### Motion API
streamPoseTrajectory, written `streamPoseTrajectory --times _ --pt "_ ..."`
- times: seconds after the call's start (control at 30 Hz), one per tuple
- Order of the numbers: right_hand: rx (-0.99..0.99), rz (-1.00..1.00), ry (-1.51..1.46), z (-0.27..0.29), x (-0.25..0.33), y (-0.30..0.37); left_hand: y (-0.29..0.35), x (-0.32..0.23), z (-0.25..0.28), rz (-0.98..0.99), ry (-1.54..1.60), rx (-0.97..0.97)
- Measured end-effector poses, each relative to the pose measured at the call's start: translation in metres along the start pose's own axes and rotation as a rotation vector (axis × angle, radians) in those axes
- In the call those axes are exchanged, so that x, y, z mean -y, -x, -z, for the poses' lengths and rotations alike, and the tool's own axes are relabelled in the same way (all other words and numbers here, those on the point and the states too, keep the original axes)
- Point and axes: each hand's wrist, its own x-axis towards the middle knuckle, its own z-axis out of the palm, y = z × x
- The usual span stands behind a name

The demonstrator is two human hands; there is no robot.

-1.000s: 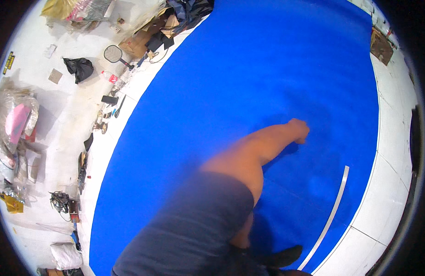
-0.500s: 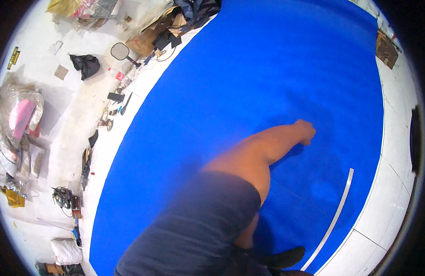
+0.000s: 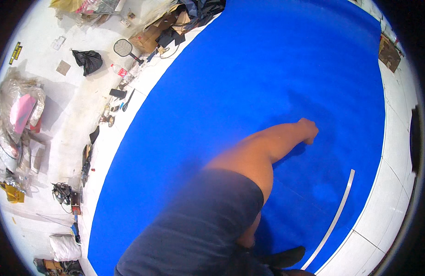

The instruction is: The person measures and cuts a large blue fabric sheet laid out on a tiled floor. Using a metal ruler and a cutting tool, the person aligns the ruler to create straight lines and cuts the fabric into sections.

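Hand (image 3: pixel 308 131), fingers curled, is over or touching the blue sheet (image 3: pixel 249 69); whether the grip holds anything, I cannot tell. The sheet is already spread beneath it; the pale strip (image 3: pixel 334 221), below-right, lies untouched.

Workroom by appearance; blue sheet (image 3: pixel 198 115) across tiled floor (image 3: pixel 383 202); pale strip (image 3: pixel 335 220) at four o'clock; plastic-wrapped bundles (image 3: pixel 23 112) at nine o'clock.

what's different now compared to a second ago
Mainly the view: the scene has turned slightly clockwise, and its upper part has slid right. The hand appears slightly farther right too, with no clear movement of its own. No grip or release is visible. The blue sheet and the white strip lying on it look unchanged.
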Motion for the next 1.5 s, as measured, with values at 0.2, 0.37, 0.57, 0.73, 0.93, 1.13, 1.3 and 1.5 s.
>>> streamPoseTrajectory --times 0.2,0.37,0.57,0.73,0.93,1.13,1.3,1.5 --pt "-0.018 0.009 0.014 0.009 -0.001 0.002 -0.002 0.004 0.0 0.018 -0.001 0.052" --pt "-0.055 0.025 0.024 0.031 -0.003 0.002 -0.001 0.003 -0.001 -0.007 0.004 0.011" --pt "-0.196 0.094 0.051 0.109 0.007 -0.001 -0.002 -0.002 0.008 -0.003 0.011 -0.03" --pt "-0.352 0.289 0.03 0.18 0.052 -0.018 -0.001 0.002 0.004 0.03 0.028 -0.047" --pt "-0.374 0.592 -0.115 0.174 0.144 -0.083 -0.004 -0.013 0.009 -0.017 0.017 -0.062" --pt "-0.001 0.463 -0.226 0.034 0.141 -0.121 -0.002 -0.02 0.01 -0.067 0.008 -0.059" --pt "0.24 0.512 0.045 -0.002 0.108 -0.111 -0.004 -0.029 0.013 -0.086 -0.001 -0.071" --pt "0.272 0.334 0.19 0.005 0.082 -0.115 -0.004 -0.038 0.019 -0.11 -0.004 -0.082"
